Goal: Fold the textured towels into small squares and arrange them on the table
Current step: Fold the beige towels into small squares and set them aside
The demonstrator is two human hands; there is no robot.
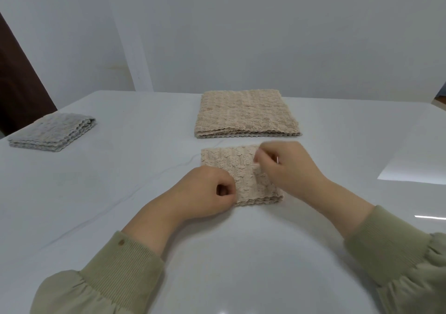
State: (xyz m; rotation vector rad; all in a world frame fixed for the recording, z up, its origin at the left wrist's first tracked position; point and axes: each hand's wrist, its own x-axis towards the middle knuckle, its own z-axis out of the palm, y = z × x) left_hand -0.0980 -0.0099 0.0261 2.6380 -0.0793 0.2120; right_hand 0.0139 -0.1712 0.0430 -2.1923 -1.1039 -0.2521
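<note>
Head view — the small beige towel point(239, 169) lies at the middle of the white desk point(108, 193), already folded down to a compact, layered rectangle with wavy stacked edges showing along its 6 o'clock side. The left hand point(207, 190) sits at the towel's 7 o'clock corner, its grip curled tight with thumb and forefinger pinching the edge there. The right hand point(289, 166) hovers over the 2 o'clock corner with its fingers curled, but it is blurred, and I cannot tell whether its grip has cloth in it.

This looks like the last squaring-up of this piece. The next move probably calls for truing the corners and pressing the layers flat, then placing it.

The cloth is nubbly and ribbed, soft and thick, likely to spring open a little if released.

At 12 o'clock a larger beige towel point(246, 113) of the same weave lies folded broad — seemingly awaiting further folds. At 10 o'clock, well apart, a grey towel point(53, 132) rests folded in a thick layered square.
</note>
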